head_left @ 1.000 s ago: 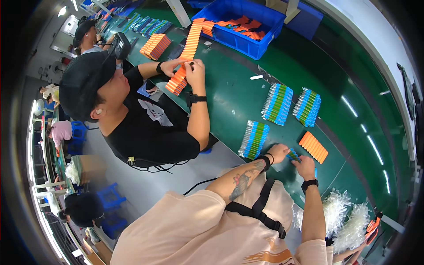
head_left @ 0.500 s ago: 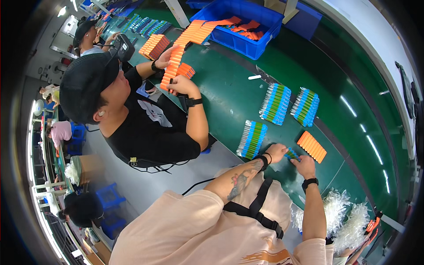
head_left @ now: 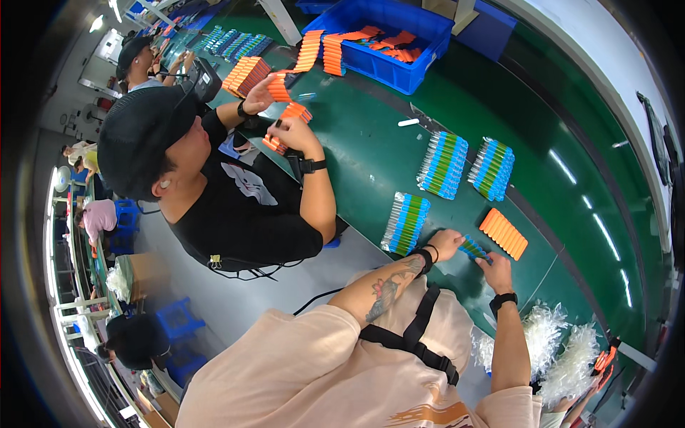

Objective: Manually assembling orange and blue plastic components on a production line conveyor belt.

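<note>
Between my two hands, a short strip of slim blue and green tubes [head_left: 472, 247] is held low over the green table. My left hand [head_left: 447, 244] is closed on its left end, and my right hand [head_left: 496, 272] pinches the right end. What the fingertips cover is hidden. Just beyond my hands lies a flat row of orange tubes [head_left: 504, 234]. To the left of my left hand is a stack of blue and green tube strips with silvery ends [head_left: 405, 223]. Two similar stacks, one nearer the middle [head_left: 443, 165] and one to its right [head_left: 491, 169], lie farther off.
A co-worker [head_left: 235, 178] at my left handles orange tube strips [head_left: 277, 89]. Farther back stands a blue bin [head_left: 399, 68] holding orange strips. A small white stick [head_left: 408, 122] lies on the green table [head_left: 357, 153]. Clear plastic bundles [head_left: 542, 339] sit by my right forearm.
My right hand has shifted slightly right, so more of the blue and green strip shows between my hands. The co-worker's long orange strip now appears in separate pieces.
</note>
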Motion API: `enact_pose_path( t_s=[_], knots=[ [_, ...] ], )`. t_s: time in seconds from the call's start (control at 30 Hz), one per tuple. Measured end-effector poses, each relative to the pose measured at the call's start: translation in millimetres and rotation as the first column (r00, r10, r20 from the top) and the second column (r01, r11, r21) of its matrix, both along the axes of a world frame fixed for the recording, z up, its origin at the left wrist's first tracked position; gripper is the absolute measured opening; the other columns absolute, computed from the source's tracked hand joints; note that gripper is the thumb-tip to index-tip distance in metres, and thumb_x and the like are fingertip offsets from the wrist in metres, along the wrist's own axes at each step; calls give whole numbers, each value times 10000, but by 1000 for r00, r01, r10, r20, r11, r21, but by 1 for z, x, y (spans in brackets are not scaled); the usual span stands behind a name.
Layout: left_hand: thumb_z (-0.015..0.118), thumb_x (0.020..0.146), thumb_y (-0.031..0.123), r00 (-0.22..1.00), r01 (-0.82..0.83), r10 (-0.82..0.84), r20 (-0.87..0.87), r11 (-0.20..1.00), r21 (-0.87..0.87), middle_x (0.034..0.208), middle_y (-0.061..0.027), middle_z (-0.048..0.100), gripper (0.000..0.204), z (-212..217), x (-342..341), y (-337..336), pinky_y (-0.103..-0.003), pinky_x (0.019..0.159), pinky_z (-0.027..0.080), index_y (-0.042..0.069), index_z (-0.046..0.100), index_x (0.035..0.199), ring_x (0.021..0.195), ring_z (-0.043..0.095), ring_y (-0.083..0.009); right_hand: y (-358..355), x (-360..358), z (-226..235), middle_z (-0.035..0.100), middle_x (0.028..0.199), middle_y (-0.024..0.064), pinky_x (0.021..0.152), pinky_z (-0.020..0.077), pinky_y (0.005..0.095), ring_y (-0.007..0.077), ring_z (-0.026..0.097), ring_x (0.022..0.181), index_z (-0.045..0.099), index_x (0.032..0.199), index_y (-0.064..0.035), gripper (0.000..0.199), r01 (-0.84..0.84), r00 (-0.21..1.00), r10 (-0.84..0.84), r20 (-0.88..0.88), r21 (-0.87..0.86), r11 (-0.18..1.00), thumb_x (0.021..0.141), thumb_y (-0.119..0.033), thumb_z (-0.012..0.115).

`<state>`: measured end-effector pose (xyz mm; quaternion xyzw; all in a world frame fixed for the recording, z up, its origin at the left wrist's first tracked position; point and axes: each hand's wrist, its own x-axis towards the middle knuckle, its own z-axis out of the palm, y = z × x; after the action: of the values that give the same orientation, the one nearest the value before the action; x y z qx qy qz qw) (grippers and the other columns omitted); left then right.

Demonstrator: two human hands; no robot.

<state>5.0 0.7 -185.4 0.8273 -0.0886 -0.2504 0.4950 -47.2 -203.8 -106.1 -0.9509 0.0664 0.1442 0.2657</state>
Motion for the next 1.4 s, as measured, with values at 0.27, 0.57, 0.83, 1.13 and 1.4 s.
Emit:
enact_pose_path(
  t_s=[0.27, 0.57, 0.83, 1.13, 1.4],
  knots=[
    [523, 938, 337, 1000, 15, -15, 4, 1000, -3, 868, -223, 640, 338, -4, 1, 1, -532, 762, 461, 46, 643, 815, 882, 593, -447, -6, 6, -9, 622, 691, 223, 630, 462, 457, 395, 613, 678, 672, 788, 35, 377, -53, 998, 52, -27, -42, 998, 758, -330, 766],
    [504, 946, 333, 1000, 9, -9, 20, 1000, -8, 849, -222, 633, 356, 5, 1, 4, -535, 757, 458, 38, 635, 794, 869, 591, -447, -9, 13, -14, 637, 685, 214, 628, 470, 456, 388, 622, 665, 689, 767, 16, 391, -70, 997, 67, -35, -104, 992, 765, -369, 757],
    [516, 949, 324, 999, -2, 2, 46, 1000, 0, 773, -215, 627, 342, 2, -2, 2, -513, 704, 464, 46, 620, 778, 789, 604, -439, -9, 6, -15, 630, 668, 212, 628, 471, 475, 393, 627, 695, 668, 691, -1, 472, -21, 999, 16, -31, -170, 985, 744, -460, 764],
    [504, 948, 319, 1000, 2, -2, 7, 1000, 2, 851, -219, 634, 343, 0, -1, 3, -539, 749, 456, 43, 627, 786, 859, 593, -448, -4, 5, -15, 638, 687, 231, 642, 484, 482, 414, 627, 691, 682, 727, 7, 471, 9, 998, 4, 55, -221, 975, 737, -456, 770],
    [504, 948, 334, 1000, 21, -21, 23, 1000, 16, 859, -225, 639, 363, 1, -2, 4, -544, 763, 456, 32, 631, 792, 866, 596, -450, -4, -5, -18, 635, 703, 240, 660, 476, 510, 433, 629, 723, 670, 707, 1, 539, 21, 1000, -15, 26, -213, 977, 820, -526, 668]
  ],
)
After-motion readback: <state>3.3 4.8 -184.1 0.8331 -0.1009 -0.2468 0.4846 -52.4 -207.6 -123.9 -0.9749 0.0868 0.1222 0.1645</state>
